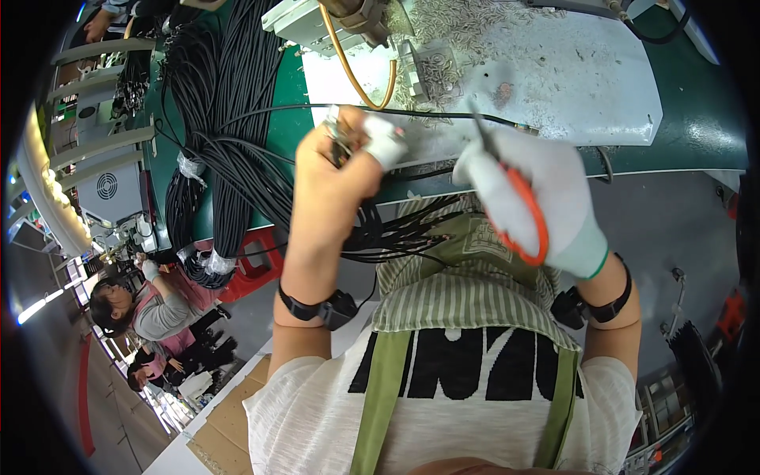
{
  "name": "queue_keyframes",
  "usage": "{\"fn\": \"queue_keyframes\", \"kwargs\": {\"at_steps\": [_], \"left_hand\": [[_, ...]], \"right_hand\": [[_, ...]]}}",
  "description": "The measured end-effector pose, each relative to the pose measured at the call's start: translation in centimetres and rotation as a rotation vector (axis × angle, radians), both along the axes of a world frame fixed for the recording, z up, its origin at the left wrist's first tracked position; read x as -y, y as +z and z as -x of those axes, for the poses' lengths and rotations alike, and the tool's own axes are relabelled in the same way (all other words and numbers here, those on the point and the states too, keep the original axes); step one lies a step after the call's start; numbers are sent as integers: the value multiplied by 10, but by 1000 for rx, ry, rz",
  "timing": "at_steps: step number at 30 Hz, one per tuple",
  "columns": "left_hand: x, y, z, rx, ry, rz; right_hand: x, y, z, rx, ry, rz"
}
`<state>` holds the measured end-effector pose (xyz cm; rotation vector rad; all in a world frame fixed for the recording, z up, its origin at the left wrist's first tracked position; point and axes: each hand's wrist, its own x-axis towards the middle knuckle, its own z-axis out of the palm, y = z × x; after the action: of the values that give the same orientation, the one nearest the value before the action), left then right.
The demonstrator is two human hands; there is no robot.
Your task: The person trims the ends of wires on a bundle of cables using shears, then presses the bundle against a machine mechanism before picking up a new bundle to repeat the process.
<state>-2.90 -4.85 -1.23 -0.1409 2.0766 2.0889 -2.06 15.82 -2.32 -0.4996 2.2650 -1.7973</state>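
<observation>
Gripping: right hand (546,178) on scissors (541,226); left hand (348,162) on metal parts (339,147) | clear tray (450,57): metal bits (440,77)

1. My one view sits at my head, above and behind my left hand (344,150) and right hand (538,190), facing steeply down.
2. It is near: my shirt (467,427) fills the space below both hands.
3. Beyond them it takes in the workbench (697,119); left of my left hand, the fisheye tips a co-worker (162,309) sideways.
</observation>
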Motion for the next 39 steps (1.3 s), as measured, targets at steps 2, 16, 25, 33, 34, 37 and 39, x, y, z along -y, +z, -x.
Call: {"fn": "queue_keyframes", "kwargs": {"at_steps": [2,16,25,33,34,37,39], "left_hand": [[19,1,23,155,-31,-156],[4,26,60,65,-226,267],[11,19,56,-22,-200,384],[13,9,61,-244,-255,653],[11,10,61,-224,-229,594],[5,17,60,-125,-200,505],[2,23,59,38,-196,443]], "right_hand": [[-6,4,20,54,-18,-22],[1,-7,87,-300,245,83],[7,-4,92,-1,262,65],[9,-13,96,-255,237,-18],[8,-19,98,-505,218,-81],[7,-18,97,-630,216,-99],[6,-14,95,-378,256,-6]]}}
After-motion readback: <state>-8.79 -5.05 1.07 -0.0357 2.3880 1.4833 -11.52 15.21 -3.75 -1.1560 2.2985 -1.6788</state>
